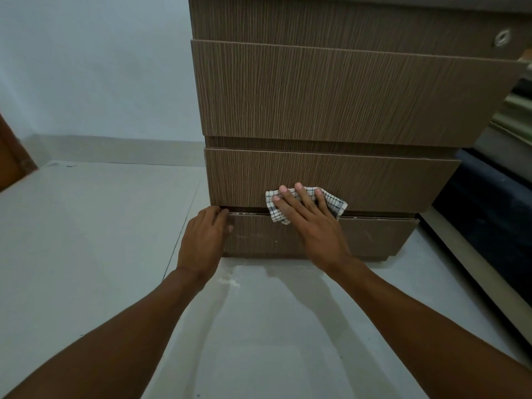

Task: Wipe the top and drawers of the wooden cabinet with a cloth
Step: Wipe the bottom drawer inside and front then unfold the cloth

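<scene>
Against the wooden cabinet, the right hand presses a checked cloth flat (fingers spread) on drawer 3; the left hand curls over the bottom drawer's corner.

Cloth on 3rd drawer, L hand left of it.

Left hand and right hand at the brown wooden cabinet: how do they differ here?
The right hand lies flat, fingers spread, pressing the white checked cloth against a lower drawer front; the left hand holds no cloth. The left hand curls at the left corner of the bottom drawer, fingertips at the gap above it; the right hand sits nearer the middle. Both touch the brown wooden cabinet.
</scene>
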